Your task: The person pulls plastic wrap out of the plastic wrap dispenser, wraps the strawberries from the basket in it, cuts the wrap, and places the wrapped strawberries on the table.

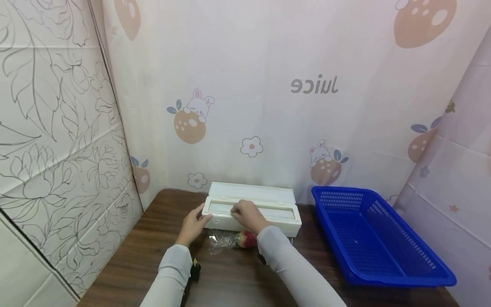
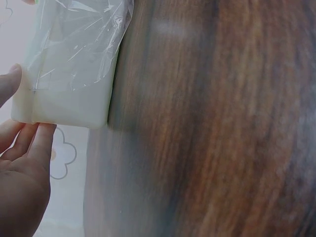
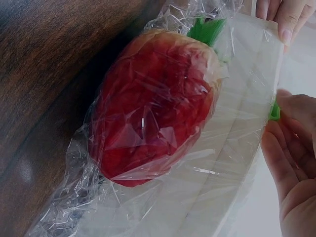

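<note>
A long white cling film dispenser [image 1: 285, 229] lies across the table, its lid [image 1: 251, 192] raised at the back. My left hand [image 1: 192, 226] grips the dispenser's left end, thumb on top and fingers at the end face, as the left wrist view shows. My right hand [image 1: 247, 216] pinches a small green slider [image 3: 274, 110] on the dispenser's front top edge. Clear cling film [image 2: 94, 39] hangs down over the front. Just before the dispenser lies a red fruit [image 1: 246, 239] with a pale yellowish end and a green leaf [image 3: 207, 30], covered by film in the right wrist view.
A blue perforated plastic basket [image 1: 333, 247] stands at the right of the dark wood table [image 1: 134, 264]. Behind the table hangs a printed curtain [image 1: 249, 106]. A panel with flower line drawings [image 1: 65, 128] borders the left side.
</note>
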`<state>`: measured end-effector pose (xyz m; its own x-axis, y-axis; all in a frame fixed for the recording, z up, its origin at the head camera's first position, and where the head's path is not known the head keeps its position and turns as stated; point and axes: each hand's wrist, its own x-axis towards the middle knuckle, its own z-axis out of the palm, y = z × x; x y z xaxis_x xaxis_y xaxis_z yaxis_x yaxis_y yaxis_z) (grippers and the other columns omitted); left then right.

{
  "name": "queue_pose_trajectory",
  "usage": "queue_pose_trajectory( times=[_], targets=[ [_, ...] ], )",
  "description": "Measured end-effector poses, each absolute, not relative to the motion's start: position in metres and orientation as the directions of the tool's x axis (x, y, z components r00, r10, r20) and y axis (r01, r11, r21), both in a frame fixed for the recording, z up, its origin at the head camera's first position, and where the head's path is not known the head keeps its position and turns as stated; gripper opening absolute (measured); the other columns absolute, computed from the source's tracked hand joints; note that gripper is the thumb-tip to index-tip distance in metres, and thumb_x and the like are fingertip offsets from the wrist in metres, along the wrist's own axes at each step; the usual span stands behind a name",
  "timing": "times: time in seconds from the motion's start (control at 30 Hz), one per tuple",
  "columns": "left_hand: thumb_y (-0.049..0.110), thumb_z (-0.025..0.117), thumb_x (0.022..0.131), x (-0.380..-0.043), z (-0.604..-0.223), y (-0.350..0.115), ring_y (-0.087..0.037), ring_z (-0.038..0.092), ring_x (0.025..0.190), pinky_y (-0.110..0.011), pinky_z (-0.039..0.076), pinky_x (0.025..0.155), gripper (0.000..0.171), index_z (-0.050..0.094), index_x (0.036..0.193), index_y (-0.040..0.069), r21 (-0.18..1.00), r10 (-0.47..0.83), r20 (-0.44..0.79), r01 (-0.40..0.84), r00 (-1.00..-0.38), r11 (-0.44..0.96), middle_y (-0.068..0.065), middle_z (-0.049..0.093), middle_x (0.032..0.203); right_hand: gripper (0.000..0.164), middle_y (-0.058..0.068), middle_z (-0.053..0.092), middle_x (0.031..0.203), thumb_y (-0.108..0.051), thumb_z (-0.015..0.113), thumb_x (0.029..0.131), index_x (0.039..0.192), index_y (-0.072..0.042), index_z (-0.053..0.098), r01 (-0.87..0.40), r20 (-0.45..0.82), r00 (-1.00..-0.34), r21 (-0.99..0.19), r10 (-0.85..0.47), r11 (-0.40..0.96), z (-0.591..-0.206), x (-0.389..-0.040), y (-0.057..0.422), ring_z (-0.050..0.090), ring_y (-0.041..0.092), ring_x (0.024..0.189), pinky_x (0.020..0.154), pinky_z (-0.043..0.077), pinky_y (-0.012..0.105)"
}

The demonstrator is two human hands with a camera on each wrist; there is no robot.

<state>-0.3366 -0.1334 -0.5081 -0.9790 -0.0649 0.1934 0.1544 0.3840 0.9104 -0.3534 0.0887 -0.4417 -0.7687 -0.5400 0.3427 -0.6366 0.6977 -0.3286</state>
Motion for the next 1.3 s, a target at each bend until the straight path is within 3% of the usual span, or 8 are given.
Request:
queue_pose_trajectory(
  times=[0.2,0.67,1.3],
  targets=[
    [0.023,0.071,0.095,-0.337,-0.509,-0.134,-0.035,0.049,0.133,-0.039,0.045,0.105,0.065,0.043,0.148,-0.004,0.906,-0.066,0.201,0.159,-0.977,0.392,-0.023,0.045,0.149,0.008,0.003,0.067,0.088,-0.011,0.077,0.088,0.094,-0.007,0.075,-0.596,0.285,-0.803,-0.336,-0.524,0.729,-0.443,-0.356,0.086,0.064,0.016,0.082,0.077,0.056,0.029],
    [0.023,0.071,0.095,-0.338,-0.510,-0.134,-0.036,0.050,0.132,-0.040,0.046,0.104,0.065,0.044,0.146,-0.005,0.905,-0.074,0.202,0.157,-0.977,0.396,-0.025,0.046,0.147,0.014,0.009,0.070,0.093,0.004,0.071,0.088,0.101,-0.002,0.075,-0.708,0.373,-0.697,-0.224,-0.613,0.669,-0.447,-0.355,0.079,0.068,0.022,0.089,0.081,0.057,0.030],
    [0.021,0.073,0.094,-0.338,-0.511,-0.133,-0.036,0.052,0.130,-0.040,0.047,0.103,0.064,0.046,0.146,-0.005,0.910,-0.085,0.212,0.165,-0.974,0.380,-0.025,0.047,0.146,0.017,0.008,0.071,0.093,0.005,0.068,0.089,0.099,-0.005,0.077,-0.666,0.356,-0.735,-0.218,-0.577,0.713,-0.447,-0.355,0.070,0.069,0.021,0.090,0.083,0.057,0.028]
  ],
)
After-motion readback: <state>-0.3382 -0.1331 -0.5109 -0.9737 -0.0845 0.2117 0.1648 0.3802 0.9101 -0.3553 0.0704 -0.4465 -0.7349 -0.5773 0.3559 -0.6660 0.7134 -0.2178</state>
